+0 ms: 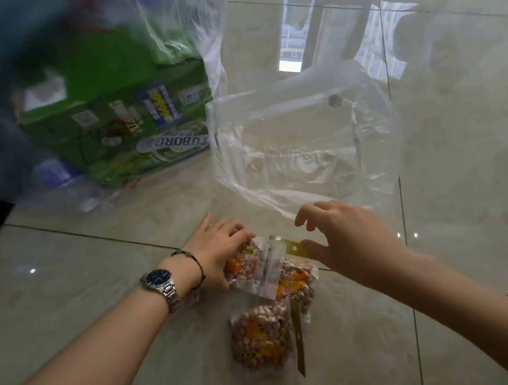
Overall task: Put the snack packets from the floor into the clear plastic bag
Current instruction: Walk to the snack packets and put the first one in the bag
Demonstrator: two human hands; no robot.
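Lying on the glossy tiled floor [66, 277] are three snack packets, clear crinkled pouches filled with small round reddish-brown nuts and printed with orange and yellow labels. The upper packet [249, 264] is tilted and overlaps the middle packet [297, 280]; the lower packet [263, 338] sits just below them, a narrow olive-green strip running along its right edge.

The left hand [218, 250] reaches in from the lower left, palm down, fingers curled over the left end of the upper packet and grasping it, thumb underneath on the near side. The wrist carries a steel-link watch [160, 282] with a dark blue dial and a thin dark cord bracelet [196, 263].

The right hand [346, 238] comes in from the lower right, fingers spread and bent, released and holding nothing; its thumb is near the green header of the middle packet, and contact cannot be confirmed.

The clear plastic bag [304, 142] lies just beyond both hands, thin, wrinkled and translucent, its mouth gaping toward the hands, with nothing visible inside.

Further left stands a green printed cardboard box [118, 128]. More clear plastic [182, 20] drapes over it, and blurred bottles [65, 185] lie beside it. The pale marbled tiles mirror a window.
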